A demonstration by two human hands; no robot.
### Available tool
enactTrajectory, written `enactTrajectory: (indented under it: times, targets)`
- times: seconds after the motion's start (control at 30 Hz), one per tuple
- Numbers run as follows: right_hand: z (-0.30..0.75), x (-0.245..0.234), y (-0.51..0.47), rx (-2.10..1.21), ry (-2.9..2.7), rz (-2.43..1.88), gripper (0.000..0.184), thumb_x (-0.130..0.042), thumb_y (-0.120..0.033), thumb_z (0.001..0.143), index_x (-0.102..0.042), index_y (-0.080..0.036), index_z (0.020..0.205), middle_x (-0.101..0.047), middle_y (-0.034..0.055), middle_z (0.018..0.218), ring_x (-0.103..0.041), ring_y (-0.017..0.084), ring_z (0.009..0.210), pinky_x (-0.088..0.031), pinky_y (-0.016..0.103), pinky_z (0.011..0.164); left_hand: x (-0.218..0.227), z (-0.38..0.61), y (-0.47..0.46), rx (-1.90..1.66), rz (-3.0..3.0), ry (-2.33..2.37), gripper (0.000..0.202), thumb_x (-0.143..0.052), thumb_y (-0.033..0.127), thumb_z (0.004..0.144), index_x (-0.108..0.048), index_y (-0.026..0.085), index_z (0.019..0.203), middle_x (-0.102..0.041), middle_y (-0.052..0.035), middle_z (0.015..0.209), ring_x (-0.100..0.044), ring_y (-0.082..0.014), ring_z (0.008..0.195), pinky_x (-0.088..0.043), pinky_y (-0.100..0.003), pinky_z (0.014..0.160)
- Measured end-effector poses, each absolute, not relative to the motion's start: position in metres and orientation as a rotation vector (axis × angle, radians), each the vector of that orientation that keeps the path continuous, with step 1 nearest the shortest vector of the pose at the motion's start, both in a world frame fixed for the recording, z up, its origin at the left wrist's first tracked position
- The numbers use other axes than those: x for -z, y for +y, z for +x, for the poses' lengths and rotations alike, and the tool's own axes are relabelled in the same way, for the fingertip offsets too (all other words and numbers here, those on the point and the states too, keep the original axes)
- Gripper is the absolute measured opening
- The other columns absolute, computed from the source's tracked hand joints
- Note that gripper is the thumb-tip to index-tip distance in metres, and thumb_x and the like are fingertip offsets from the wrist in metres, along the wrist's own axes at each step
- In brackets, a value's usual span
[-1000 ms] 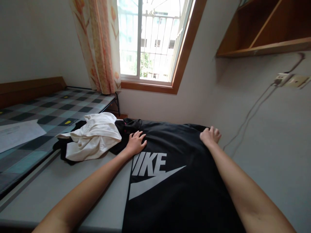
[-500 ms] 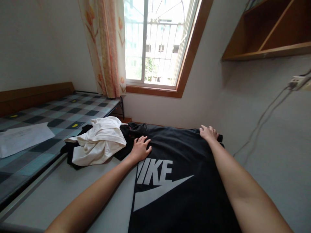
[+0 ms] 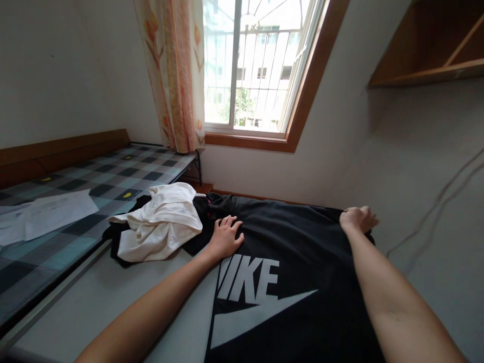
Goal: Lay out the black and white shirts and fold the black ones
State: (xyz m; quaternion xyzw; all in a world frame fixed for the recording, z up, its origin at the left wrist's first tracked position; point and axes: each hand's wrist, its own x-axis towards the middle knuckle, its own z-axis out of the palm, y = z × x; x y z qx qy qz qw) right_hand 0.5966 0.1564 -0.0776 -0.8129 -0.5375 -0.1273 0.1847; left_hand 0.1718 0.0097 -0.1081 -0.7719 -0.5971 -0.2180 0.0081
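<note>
A black Nike top, with a large pale "NIKE" print and swoosh, is spread over a white tabletop. My left hand rests flat on its left part, just above the lettering, fingers spread. At the top's far right corner, my right hand is closed with the fingers curled round the dark cloth. A crumpled white garment lies left of my left hand, on top of more black cloth. Bunched dark cloth sits just beyond my left hand.
To the left is a bed with a checked mattress, papers lying on it. A curtain hangs beside the barred window. A wooden shelf and cables are on the right wall.
My right hand has moved right and its fingers have closed on the cloth, pulling the far edge of the top out to the right. My left hand stays flat. The view has shifted slightly.
</note>
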Motion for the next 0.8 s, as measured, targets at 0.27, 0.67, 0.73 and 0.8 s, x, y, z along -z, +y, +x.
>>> enactTrajectory:
  times: [0.27,0.67,0.73,0.8]
  targets:
    - [0.568,0.062,0.146,0.127,-1.334,-2.376,0.06,-0.045,-0.023,0.089,-0.038,0.001,0.144,-0.049,0.0337,0.133,-0.047,0.037,0.127,-0.04,0.048,0.096,0.108,0.171,0.01,0.683,-2.409,-1.864,0.041,-0.051,0.039,0.088,-0.059,0.024,0.125,-0.054,-0.0078,0.137,-0.042,-0.0258,0.13,-0.029,-0.046,0.108]
    - [0.422,0.073,0.018,-0.333,-2.362,-1.711,0.05,-0.049,-0.05,0.09,-0.061,-0.02,0.128,-0.057,0.0107,0.137,-0.051,0.026,0.126,-0.038,0.035,0.105,0.115,0.169,0.014,0.657,-2.435,-1.863,0.044,-0.046,0.041,0.091,-0.057,0.024,0.129,-0.049,-0.0099,0.143,-0.037,-0.0262,0.137,-0.025,-0.049,0.111]
    - [0.412,0.083,0.002,-0.319,-2.337,-1.748,0.05,-0.053,-0.05,0.089,-0.061,-0.021,0.128,-0.053,0.0111,0.14,-0.047,0.028,0.13,-0.036,0.039,0.106,0.115,0.169,0.014,0.657,-2.442,-1.851,0.043,-0.045,0.041,0.092,-0.057,0.024,0.13,-0.049,-0.0099,0.144,-0.037,-0.0263,0.137,-0.024,-0.049,0.111]
    - [0.406,0.093,-0.008,-0.209,-2.254,-1.789,0.048,-0.052,-0.048,0.09,-0.06,-0.021,0.129,-0.049,0.0117,0.143,-0.042,0.028,0.133,-0.032,0.043,0.108,0.114,0.168,0.013,0.675,-2.443,-1.837,0.043,-0.045,0.041,0.092,-0.057,0.023,0.129,-0.048,-0.0101,0.144,-0.036,-0.0263,0.138,-0.026,-0.048,0.111]
